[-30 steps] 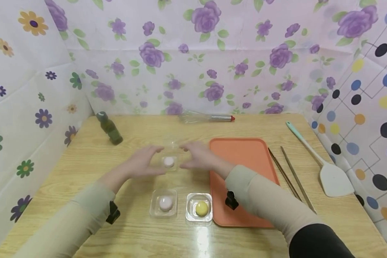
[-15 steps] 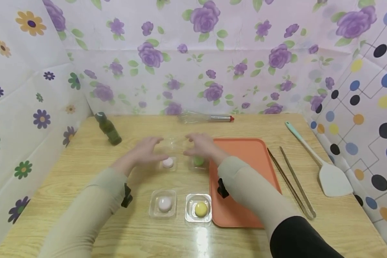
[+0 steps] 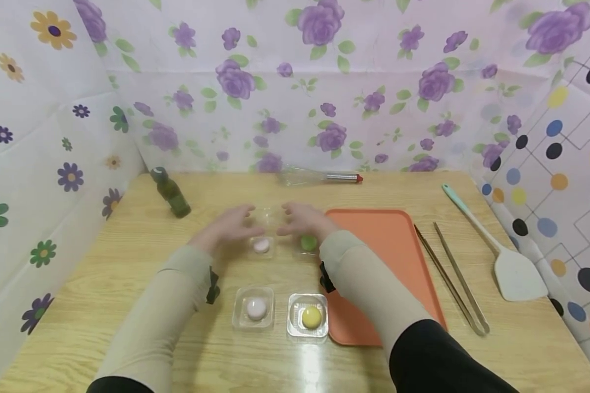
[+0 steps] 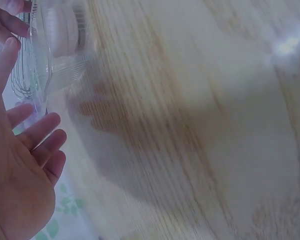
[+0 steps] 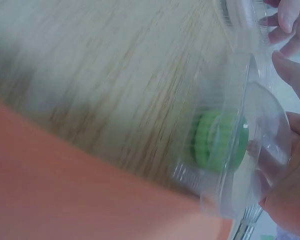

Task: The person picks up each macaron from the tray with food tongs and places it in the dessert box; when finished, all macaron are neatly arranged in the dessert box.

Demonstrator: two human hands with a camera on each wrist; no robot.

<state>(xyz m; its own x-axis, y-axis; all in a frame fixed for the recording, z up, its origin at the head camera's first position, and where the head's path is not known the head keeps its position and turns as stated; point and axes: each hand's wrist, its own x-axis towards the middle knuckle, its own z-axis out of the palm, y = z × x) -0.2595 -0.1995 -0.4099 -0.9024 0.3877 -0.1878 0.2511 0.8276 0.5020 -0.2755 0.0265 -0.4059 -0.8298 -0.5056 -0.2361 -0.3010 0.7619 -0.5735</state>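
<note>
Clear plastic marks the nearest things: two small square lidded boxes sit side by side just left of the orange rectangular tray's (image 3: 393, 240) near corner, one holding a pale pink round cake (image 3: 256, 309) and the other a yellow round cake (image 3: 312, 317). Beige sleeves reach forward past them.

Farther along the tray's left edge lie two more clear boxes, one with a pink cake (image 3: 261, 245) and, beside the tray's far left corner, one with a green round cake (image 3: 308, 242) (image 5: 217, 140). Over these, the left hand (image 3: 228, 226) (image 4: 20, 165) and the right hand (image 3: 302, 218) meet around a thin transparent plastic lid (image 3: 267, 217). The left hand's fingers are spread and fairly straight, their tips near the lid's edge; whether they pinch it I cannot tell. The right wrist view shows the right hand's fingertips (image 5: 290, 60) at a domed clear lid standing just above the green cake's box; how firm the grip is stays unclear in the blur.

Right of the tray lie long metal tongs (image 3: 449, 275), then a white spatula with a teal handle (image 3: 496, 245). Beyond the tray, against the flowered backdrop, lies a wire whisk with a red-tipped metal handle (image 3: 319, 176), and far to the tray's left stands a dark green bottle (image 3: 171, 192).
</note>
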